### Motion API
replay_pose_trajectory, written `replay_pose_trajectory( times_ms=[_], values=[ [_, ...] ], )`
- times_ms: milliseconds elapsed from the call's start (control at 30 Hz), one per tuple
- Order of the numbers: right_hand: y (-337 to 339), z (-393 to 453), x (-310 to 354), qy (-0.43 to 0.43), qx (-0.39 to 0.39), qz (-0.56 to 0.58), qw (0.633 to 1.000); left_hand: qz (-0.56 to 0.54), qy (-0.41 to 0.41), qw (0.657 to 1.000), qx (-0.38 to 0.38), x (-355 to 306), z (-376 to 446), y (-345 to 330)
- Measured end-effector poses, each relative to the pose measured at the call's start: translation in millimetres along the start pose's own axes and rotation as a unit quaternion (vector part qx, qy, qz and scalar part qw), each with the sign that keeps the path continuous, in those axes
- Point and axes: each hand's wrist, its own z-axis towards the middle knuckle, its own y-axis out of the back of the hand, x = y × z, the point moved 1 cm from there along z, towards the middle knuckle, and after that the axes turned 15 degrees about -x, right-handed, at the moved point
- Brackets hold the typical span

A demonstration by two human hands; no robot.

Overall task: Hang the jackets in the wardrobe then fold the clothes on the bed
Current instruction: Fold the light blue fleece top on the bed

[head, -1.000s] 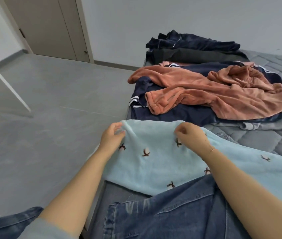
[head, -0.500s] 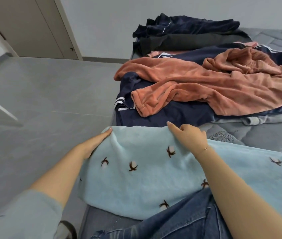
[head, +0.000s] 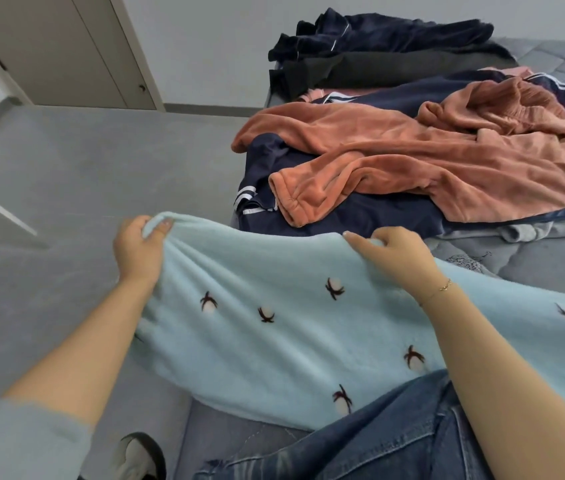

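A light blue fleece garment [head: 274,341] with small dark motifs lies across the near edge of the bed. My left hand [head: 137,249] grips its far left corner, bunching the cloth and lifting it off the bed. My right hand [head: 393,254] pinches the far edge further right. A denim garment [head: 378,441] lies under the fleece at the bottom. Beyond, an orange plush garment [head: 412,168] sprawls over a navy garment with white stripes [head: 343,216].
Dark navy and grey-black clothes [head: 378,53] are piled at the far end of the grey quilted mattress [head: 533,268]. Grey floor [head: 84,161] lies to the left, with a beige door [head: 66,46] behind. My shoe [head: 139,457] shows near the bed's corner.
My left hand went from lying flat at the fleece corner to gripping it and raising it. My right hand closed on the far edge. The view shifted slightly.
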Motion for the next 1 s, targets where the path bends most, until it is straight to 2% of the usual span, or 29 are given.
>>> replay_pose_trajectory(
  times_ms=[67, 133, 167, 233, 300, 400, 467, 500, 567, 633, 700, 733, 800, 867, 933, 1000],
  values=[
    [2, 3, 1, -0.034, 0.023, 0.061, 0.997, 0.108, 0.028, 0.991, 0.075, 9, -7, -5],
    [0, 0, 4, -0.099, 0.139, 0.053, 0.984, 0.180, 0.005, 0.975, 0.133, 7, -20, -8],
    [-1, -1, 6, -0.130, 0.203, 0.036, 0.970, 0.172, -0.029, 0.972, 0.155, 0, -28, -11],
    [-5, 1, 10, -0.180, 0.287, 0.073, 0.938, 0.109, -0.097, 0.968, 0.203, -22, -42, -18],
    [-6, 5, 21, -0.199, 0.317, 0.144, 0.916, 0.073, -0.148, 0.956, 0.242, -44, -56, -25],
    [-11, 19, 26, -0.165, 0.252, 0.237, 0.924, 0.017, -0.152, 0.948, 0.280, -63, -68, -32],
    [-18, 27, 24, -0.116, 0.139, 0.339, 0.923, -0.004, -0.142, 0.939, 0.313, -67, -71, -39],
    [-22, 32, 22, -0.081, 0.069, 0.351, 0.930, 0.000, -0.148, 0.932, 0.330, -67, -72, -43],
    [-31, 40, 19, -0.013, -0.049, 0.291, 0.955, 0.049, -0.166, 0.918, 0.356, -63, -72, -52],
    [-41, 43, 16, 0.052, -0.074, 0.166, 0.982, 0.147, -0.184, 0.900, 0.368, -56, -73, -61],
    [-46, 47, 7, 0.100, -0.012, 0.031, 0.994, 0.213, -0.192, 0.888, 0.360, -53, -73, -69],
    [-42, 50, 2, 0.092, 0.025, -0.001, 0.995, 0.229, -0.191, 0.888, 0.350, -55, -73, -73],
    [-27, 56, -10, 0.031, 0.091, 0.008, 0.995, 0.230, -0.190, 0.889, 0.346, -66, -73, -82],
    [-7, 56, -22, -0.014, 0.148, 0.041, 0.988, 0.149, -0.175, 0.890, 0.393, -84, -79, -92],
    [11, 50, -32, -0.018, 0.210, 0.084, 0.974, 0.051, -0.188, 0.873, 0.446, -106, -90, -103],
    [24, 41, -38, -0.018, 0.290, 0.103, 0.951, 0.017, -0.245, 0.842, 0.480, -124, -97, -113]
  ],
)
